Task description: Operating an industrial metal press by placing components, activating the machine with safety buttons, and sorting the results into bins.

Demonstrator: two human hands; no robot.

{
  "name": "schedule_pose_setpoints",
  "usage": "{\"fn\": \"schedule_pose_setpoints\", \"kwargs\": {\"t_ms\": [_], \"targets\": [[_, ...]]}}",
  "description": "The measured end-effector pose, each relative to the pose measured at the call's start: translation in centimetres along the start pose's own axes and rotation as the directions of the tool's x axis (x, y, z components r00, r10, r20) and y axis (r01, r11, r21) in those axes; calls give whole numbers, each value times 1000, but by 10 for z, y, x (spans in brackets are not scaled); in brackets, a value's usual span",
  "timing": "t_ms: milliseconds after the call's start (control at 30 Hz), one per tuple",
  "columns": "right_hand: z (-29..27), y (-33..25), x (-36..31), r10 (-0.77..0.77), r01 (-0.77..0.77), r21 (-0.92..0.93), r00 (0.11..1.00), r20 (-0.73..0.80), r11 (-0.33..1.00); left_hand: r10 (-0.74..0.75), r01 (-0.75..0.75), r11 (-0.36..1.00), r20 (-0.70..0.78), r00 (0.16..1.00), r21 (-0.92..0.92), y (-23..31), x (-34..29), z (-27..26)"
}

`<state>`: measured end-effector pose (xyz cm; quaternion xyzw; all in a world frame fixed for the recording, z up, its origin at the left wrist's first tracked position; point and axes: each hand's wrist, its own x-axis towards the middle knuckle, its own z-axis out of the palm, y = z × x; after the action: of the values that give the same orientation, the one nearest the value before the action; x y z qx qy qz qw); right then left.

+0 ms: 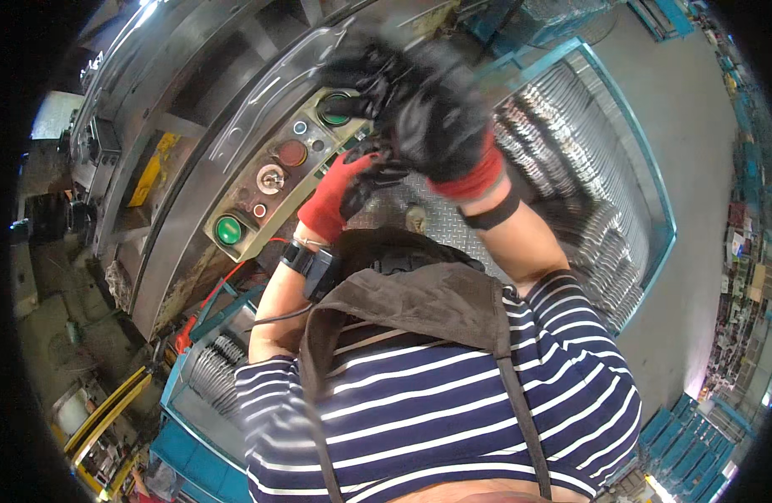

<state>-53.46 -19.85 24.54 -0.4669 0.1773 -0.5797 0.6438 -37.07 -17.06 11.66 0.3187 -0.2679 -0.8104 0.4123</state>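
My right hand (424,113), in a black glove with a red cuff, is raised and blurred in front of a beige control panel (250,214). Its fingers are spread near the panel's upper green button (334,107). My left hand (346,189), in a red and black glove, sits just below it, with its fingertips against the heel of the right glove. Whether those fingers grip the glove is not clear. The panel also carries a red button (291,152), a metal key switch (270,178) and a lower green button (227,229). A black device is strapped to my left wrist (309,261).
A blue-framed bin (654,201) full of stacked shiny metal parts stands to the right. A second blue bin (203,369) with metal parts is at lower left, beside yellow guard rails (109,402). Grey press machinery (185,101) rises behind the panel. Blue crates (688,444) are at lower right.
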Motion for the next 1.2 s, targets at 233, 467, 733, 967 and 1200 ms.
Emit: {"fn": "schedule_pose_setpoints", "kwargs": {"t_ms": [233, 467, 733, 967, 1200], "targets": [[-52, -48, 20, 18, -212, 689, 960, 278, 693, -30, -62, 943, 269, 963, 326, 9, -3, 41], [-6, -101, 1, -114, -348, 889, 911, 395, 299, 37, -259, 913, 569, 822, 315, 22, 3, 97], [31, -117, 8, -164, -418, 880, 874, 457, 225, -70, -130, 939, 546, 835, 319, 24, -3, 118], [34, -106, -5, -126, -406, 850, 875, 467, 334, -137, -142, 882, 533, 835, 449, 23, 2, 110], [39, -57, -4, -93, -340, 651, 840, 535, 679, -124, 20, 853, 165, 978, 522, -2, -26, 28]]}}
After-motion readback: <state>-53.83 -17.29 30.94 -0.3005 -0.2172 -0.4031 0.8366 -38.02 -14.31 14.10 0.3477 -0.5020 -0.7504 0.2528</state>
